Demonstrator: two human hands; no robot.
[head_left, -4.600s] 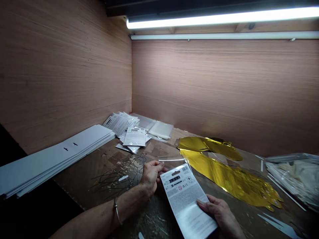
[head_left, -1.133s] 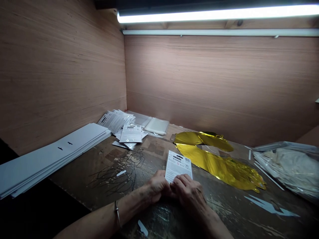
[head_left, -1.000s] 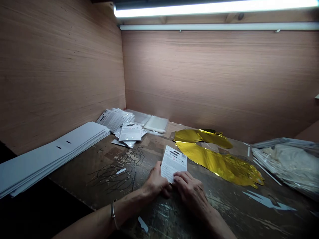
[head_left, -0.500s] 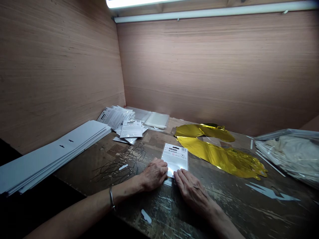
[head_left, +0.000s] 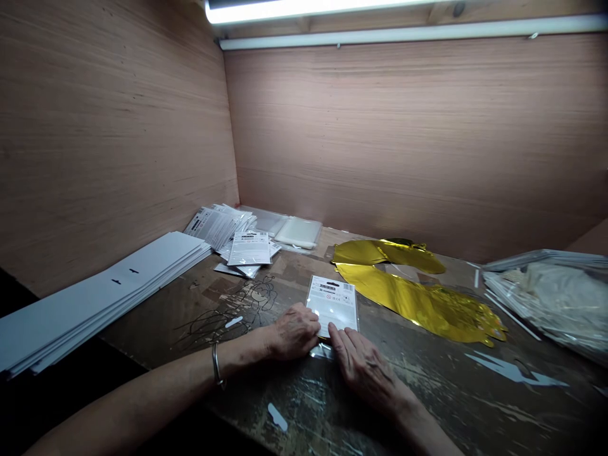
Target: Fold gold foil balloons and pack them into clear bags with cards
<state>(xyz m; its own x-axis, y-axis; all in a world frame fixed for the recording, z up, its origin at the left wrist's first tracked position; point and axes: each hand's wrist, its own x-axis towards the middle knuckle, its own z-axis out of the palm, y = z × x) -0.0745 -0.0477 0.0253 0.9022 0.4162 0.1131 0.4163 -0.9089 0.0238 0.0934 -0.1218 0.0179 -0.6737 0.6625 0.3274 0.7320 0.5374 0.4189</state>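
Observation:
A small white printed packet in a clear sleeve (head_left: 333, 303) lies flat on the worn wooden worktop (head_left: 427, 380). My left hand (head_left: 293, 330) rests at its near left edge, fingers curled and pressed on the packet. My right hand (head_left: 361, 364) lies flat at its near right corner, fingers stretched out and pressing the sleeve's clear flap down. A bracelet sits on my left wrist.
Gold foil shapes (head_left: 418, 297) lie just right of the packet. A heap of finished packets (head_left: 232, 237) and clear sleeves (head_left: 297, 232) sits in the back corner. A stack of long white cards (head_left: 99, 297) lies at left, a pile of plastic bags (head_left: 546, 297) at right.
The packet, held up in both hands at first, now lies flat on the worktop. Both hands came down onto its near edge, and the right hand slid slightly back.

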